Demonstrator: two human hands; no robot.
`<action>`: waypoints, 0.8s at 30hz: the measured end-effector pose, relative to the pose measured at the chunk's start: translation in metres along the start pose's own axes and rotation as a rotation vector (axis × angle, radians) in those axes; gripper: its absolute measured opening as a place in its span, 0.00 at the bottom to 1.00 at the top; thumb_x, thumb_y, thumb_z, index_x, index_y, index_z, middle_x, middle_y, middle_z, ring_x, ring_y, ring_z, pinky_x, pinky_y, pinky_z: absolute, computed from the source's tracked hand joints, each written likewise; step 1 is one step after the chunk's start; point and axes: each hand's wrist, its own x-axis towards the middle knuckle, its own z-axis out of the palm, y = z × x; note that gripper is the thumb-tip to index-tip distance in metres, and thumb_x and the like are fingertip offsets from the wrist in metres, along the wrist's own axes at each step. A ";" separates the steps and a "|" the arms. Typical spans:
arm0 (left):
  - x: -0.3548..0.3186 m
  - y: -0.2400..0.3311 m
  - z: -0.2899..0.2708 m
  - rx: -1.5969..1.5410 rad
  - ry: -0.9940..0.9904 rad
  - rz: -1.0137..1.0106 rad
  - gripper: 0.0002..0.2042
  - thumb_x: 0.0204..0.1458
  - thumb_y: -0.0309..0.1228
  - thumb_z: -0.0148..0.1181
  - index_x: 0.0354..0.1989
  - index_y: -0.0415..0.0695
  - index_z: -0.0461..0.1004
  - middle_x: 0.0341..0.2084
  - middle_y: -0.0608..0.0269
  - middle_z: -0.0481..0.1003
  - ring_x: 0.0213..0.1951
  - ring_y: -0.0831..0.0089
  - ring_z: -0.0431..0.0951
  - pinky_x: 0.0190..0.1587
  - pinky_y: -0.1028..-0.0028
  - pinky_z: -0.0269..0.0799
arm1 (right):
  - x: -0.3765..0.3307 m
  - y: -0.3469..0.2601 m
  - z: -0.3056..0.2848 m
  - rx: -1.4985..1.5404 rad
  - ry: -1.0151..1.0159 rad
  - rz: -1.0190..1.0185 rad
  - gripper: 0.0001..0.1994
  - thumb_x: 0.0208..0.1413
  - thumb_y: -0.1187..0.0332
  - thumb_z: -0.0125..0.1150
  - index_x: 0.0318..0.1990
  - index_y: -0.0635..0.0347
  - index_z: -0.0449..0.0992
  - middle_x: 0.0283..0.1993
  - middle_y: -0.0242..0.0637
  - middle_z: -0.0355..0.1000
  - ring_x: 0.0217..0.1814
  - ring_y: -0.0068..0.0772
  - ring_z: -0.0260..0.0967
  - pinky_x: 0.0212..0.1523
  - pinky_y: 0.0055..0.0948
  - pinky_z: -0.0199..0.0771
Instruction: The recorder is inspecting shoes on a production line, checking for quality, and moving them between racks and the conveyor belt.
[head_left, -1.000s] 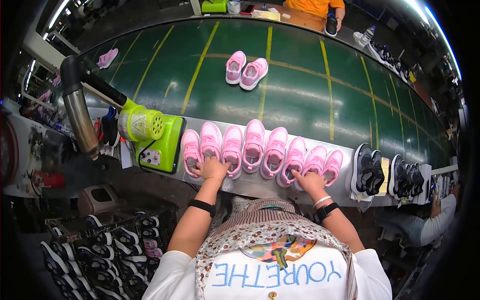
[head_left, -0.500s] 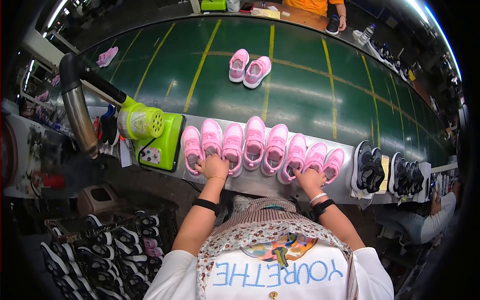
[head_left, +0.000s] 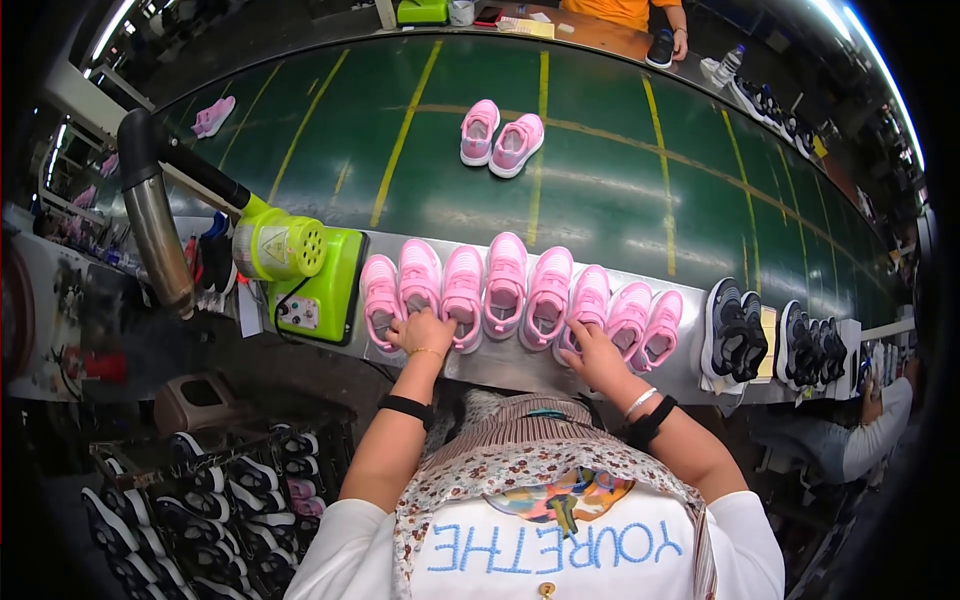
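Note:
Several pink sneakers stand in a row on the metal ledge before me, toes pointing away. My left hand [head_left: 422, 334] is at the heel of the second pink sneaker [head_left: 418, 270] from the left, gripping it, with fingertips partly hidden in the opening. Its thumb reaches the third pink sneaker [head_left: 462, 277]. My right hand [head_left: 598, 358] closes on the heel of the sixth pink sneaker [head_left: 591, 288]. Between my hands stand two untouched ones, the fourth pink sneaker [head_left: 507, 262] and the fifth pink sneaker [head_left: 551, 275].
A green machine [head_left: 335, 285] with a metal pipe stands left of the row. Beyond lies a green belt [head_left: 600, 190] carrying a pink pair [head_left: 498, 140]. Black sneakers [head_left: 735, 330] line the right. A shoe rack [head_left: 200, 500] stands lower left; a person in orange [head_left: 620, 12] sits opposite.
My right hand has moved left, from the seventh sneaker's heel to the sixth's. My left hand stays at the same sneakers.

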 end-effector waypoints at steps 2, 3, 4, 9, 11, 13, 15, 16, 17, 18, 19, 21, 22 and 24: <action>0.000 0.002 0.000 0.002 0.003 0.005 0.24 0.35 0.52 0.55 0.35 0.46 0.76 0.37 0.57 0.74 0.48 0.48 0.63 0.50 0.56 0.48 | 0.019 -0.009 0.007 0.029 -0.313 0.175 0.24 0.45 0.56 0.59 0.51 0.54 0.66 0.42 0.55 0.63 0.46 0.51 0.63 0.42 0.43 0.66; 0.000 0.002 0.000 0.005 0.004 0.013 0.23 0.35 0.51 0.55 0.35 0.46 0.76 0.37 0.57 0.74 0.48 0.49 0.63 0.50 0.56 0.48 | 0.023 -0.013 0.013 0.030 -0.317 0.166 0.24 0.45 0.56 0.59 0.51 0.54 0.66 0.42 0.55 0.63 0.46 0.51 0.63 0.42 0.43 0.66; -0.001 0.004 -0.003 0.001 0.000 0.004 0.22 0.35 0.49 0.56 0.34 0.46 0.76 0.36 0.57 0.75 0.48 0.50 0.63 0.49 0.57 0.49 | 0.027 -0.017 0.019 -0.122 -0.319 0.138 0.25 0.45 0.56 0.59 0.51 0.53 0.66 0.41 0.56 0.63 0.45 0.51 0.63 0.42 0.42 0.66; -0.001 -0.001 0.009 -0.053 0.112 -0.001 0.20 0.33 0.47 0.57 0.32 0.47 0.77 0.33 0.59 0.75 0.46 0.51 0.64 0.48 0.55 0.50 | 0.035 -0.004 0.045 -0.276 -0.212 0.059 0.18 0.44 0.56 0.59 0.41 0.54 0.72 0.33 0.53 0.67 0.40 0.51 0.65 0.38 0.41 0.69; -0.004 -0.005 0.011 -0.070 0.116 0.040 0.16 0.35 0.44 0.57 0.30 0.48 0.78 0.31 0.60 0.76 0.46 0.53 0.64 0.49 0.56 0.49 | 0.034 0.001 0.047 -0.294 -0.180 -0.005 0.14 0.43 0.58 0.60 0.35 0.55 0.73 0.30 0.50 0.68 0.38 0.50 0.66 0.36 0.41 0.68; -0.017 -0.009 0.012 -0.090 0.141 -0.019 0.15 0.35 0.43 0.58 0.29 0.48 0.78 0.29 0.60 0.76 0.46 0.53 0.64 0.48 0.56 0.50 | 0.032 0.004 0.045 -0.320 -0.133 -0.077 0.13 0.40 0.59 0.60 0.33 0.54 0.73 0.28 0.51 0.66 0.33 0.50 0.66 0.32 0.43 0.67; -0.033 -0.013 0.018 -0.104 0.133 -0.039 0.14 0.36 0.43 0.58 0.29 0.48 0.78 0.29 0.61 0.76 0.46 0.53 0.64 0.49 0.55 0.49 | 0.027 0.007 0.040 -0.311 -0.150 -0.196 0.13 0.40 0.60 0.60 0.33 0.54 0.72 0.28 0.50 0.65 0.32 0.51 0.66 0.30 0.43 0.67; -0.043 -0.015 0.020 -0.127 0.129 -0.080 0.14 0.36 0.43 0.58 0.29 0.48 0.78 0.29 0.61 0.76 0.46 0.53 0.63 0.50 0.55 0.48 | 0.025 0.008 0.037 -0.325 -0.154 -0.223 0.13 0.40 0.61 0.61 0.33 0.54 0.72 0.29 0.51 0.65 0.32 0.51 0.66 0.30 0.43 0.67; -0.052 -0.016 0.021 -0.153 0.125 -0.121 0.14 0.36 0.42 0.58 0.29 0.48 0.78 0.30 0.61 0.76 0.46 0.53 0.63 0.50 0.55 0.48 | 0.026 0.009 0.033 -0.339 -0.159 -0.253 0.13 0.40 0.61 0.61 0.33 0.55 0.72 0.30 0.51 0.65 0.31 0.51 0.66 0.30 0.42 0.67; -0.060 -0.015 0.020 -0.180 0.088 -0.149 0.15 0.37 0.43 0.59 0.30 0.47 0.77 0.31 0.61 0.75 0.47 0.53 0.62 0.51 0.55 0.47 | 0.026 0.010 0.028 -0.360 -0.204 -0.247 0.13 0.41 0.60 0.61 0.34 0.54 0.72 0.30 0.51 0.65 0.32 0.50 0.66 0.30 0.42 0.68; -0.064 -0.015 0.030 -0.172 0.157 -0.163 0.15 0.37 0.43 0.59 0.30 0.47 0.77 0.31 0.61 0.75 0.47 0.53 0.61 0.51 0.56 0.47 | 0.028 0.012 0.025 -0.381 -0.249 -0.241 0.13 0.41 0.60 0.61 0.34 0.54 0.73 0.31 0.50 0.65 0.32 0.49 0.67 0.31 0.41 0.68; -0.071 -0.011 0.036 -0.229 0.145 -0.200 0.15 0.36 0.43 0.59 0.29 0.46 0.77 0.31 0.60 0.75 0.46 0.54 0.63 0.49 0.56 0.49 | 0.036 0.021 0.016 -0.375 -0.270 -0.320 0.14 0.42 0.58 0.61 0.35 0.53 0.72 0.29 0.49 0.64 0.31 0.49 0.67 0.30 0.40 0.69; -0.073 -0.013 0.039 -0.242 0.213 -0.217 0.15 0.35 0.44 0.59 0.28 0.47 0.77 0.31 0.60 0.75 0.45 0.56 0.63 0.49 0.58 0.49 | 0.039 0.019 0.016 -0.407 -0.295 -0.307 0.14 0.42 0.59 0.61 0.37 0.53 0.71 0.31 0.49 0.64 0.32 0.49 0.67 0.30 0.40 0.69; -0.075 -0.016 0.044 -0.257 0.267 -0.292 0.13 0.36 0.43 0.58 0.25 0.47 0.78 0.27 0.60 0.76 0.45 0.56 0.64 0.49 0.59 0.49 | 0.035 0.009 0.015 -0.449 -0.327 -0.305 0.15 0.43 0.59 0.60 0.38 0.53 0.71 0.33 0.50 0.64 0.32 0.49 0.67 0.30 0.41 0.69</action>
